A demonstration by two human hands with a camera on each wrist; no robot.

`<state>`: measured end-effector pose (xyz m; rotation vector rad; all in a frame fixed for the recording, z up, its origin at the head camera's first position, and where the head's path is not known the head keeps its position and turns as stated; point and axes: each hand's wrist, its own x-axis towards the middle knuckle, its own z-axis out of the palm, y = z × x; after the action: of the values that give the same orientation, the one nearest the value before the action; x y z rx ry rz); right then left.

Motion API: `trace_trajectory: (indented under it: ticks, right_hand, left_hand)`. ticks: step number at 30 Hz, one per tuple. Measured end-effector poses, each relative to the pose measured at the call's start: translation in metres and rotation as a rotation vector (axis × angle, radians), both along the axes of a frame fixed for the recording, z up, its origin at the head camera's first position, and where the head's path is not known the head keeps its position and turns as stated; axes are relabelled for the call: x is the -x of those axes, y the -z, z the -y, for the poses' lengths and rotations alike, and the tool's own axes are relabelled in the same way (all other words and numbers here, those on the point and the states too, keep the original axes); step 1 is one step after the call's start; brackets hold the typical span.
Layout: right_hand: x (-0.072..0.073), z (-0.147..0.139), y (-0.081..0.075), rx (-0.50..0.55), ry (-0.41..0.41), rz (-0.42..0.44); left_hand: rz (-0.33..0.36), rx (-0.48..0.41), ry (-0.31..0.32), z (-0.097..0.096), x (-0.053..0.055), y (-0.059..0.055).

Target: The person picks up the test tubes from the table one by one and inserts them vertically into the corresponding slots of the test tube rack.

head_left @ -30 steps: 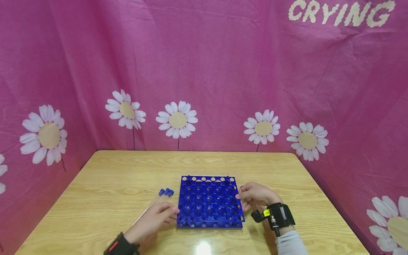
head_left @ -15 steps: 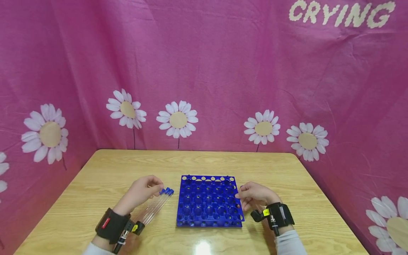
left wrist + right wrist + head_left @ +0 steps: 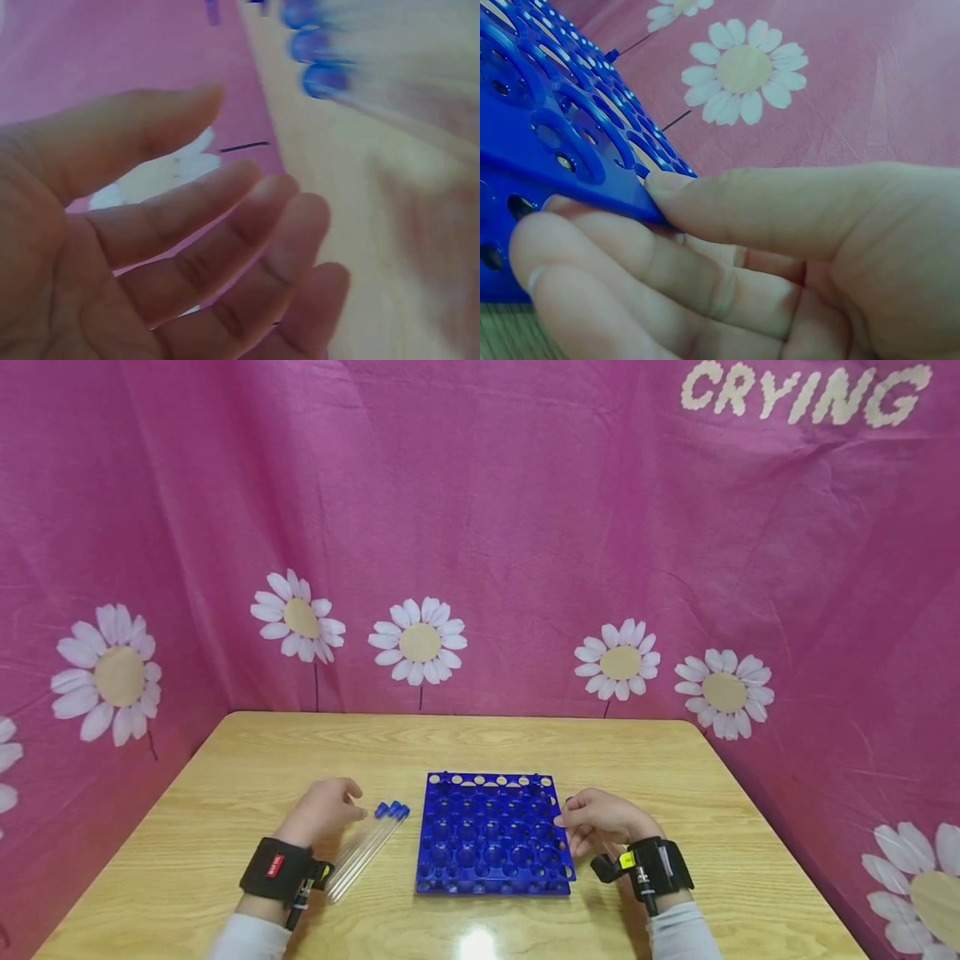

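Note:
A blue test tube rack (image 3: 480,887) with rows of round holes sits on the table in front of me. My right hand (image 3: 603,817) pinches its right edge, thumb on top and fingers below, as the right wrist view shows at the rack's corner (image 3: 641,199). To the left of the rack lie three clear test tubes (image 3: 367,857) side by side, their blue caps (image 3: 324,79) pointing away from me. Just left of those caps is my left hand (image 3: 322,810). In the left wrist view its fingers (image 3: 225,292) are spread and loosely bent, holding nothing.
The wooden table (image 3: 465,739) has rounded far corners. A pink cloth (image 3: 517,527) printed with white daisies stands behind and on both sides of it. Each wrist wears a black strap (image 3: 276,870) with a small camera.
My left hand has left the rack's left edge, moved over to the tube caps, then drawn back slightly left with its fingers apart from them. The right hand keeps its grip on the rack.

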<state>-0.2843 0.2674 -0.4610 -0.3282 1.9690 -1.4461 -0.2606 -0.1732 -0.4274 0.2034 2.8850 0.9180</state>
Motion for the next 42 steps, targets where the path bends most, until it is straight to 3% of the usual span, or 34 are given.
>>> trace_trajectory:
  ticks: [4,8,14,17,23,29,35,42]
  right_hand:
    - [0.0,-0.001,-0.002,0.006,-0.001,0.005]
    - [-0.001,0.0,-0.003,0.012,0.003,0.017]
    - [-0.003,0.0,-0.002,0.017,0.008,0.015]
    - [-0.002,-0.001,-0.001,0.021,0.009,0.022]
    - [-0.001,-0.001,0.002,0.026,0.001,0.02]
    - [0.0,-0.001,0.002,0.032,-0.007,0.014]
    - [0.0,-0.002,0.001,0.039,-0.016,0.029]
    - [0.0,-0.002,0.001,0.022,-0.009,0.015]
  left_hand:
    - [0.045,0.054,0.02,-0.005,0.001,0.008]
    - [0.085,0.051,0.026,-0.007,0.0,0.015]
    - [0.113,-0.001,0.001,-0.007,-0.001,0.023]
    - [0.162,-0.037,-0.028,-0.007,-0.002,0.027]
    - [0.212,-0.056,-0.039,-0.006,-0.004,0.026]
    - [0.199,-0.052,-0.054,-0.008,-0.006,0.021]
    - [0.151,-0.014,-0.028,-0.01,-0.006,0.019]
    - [0.139,-0.057,-0.016,-0.008,-0.005,0.013]
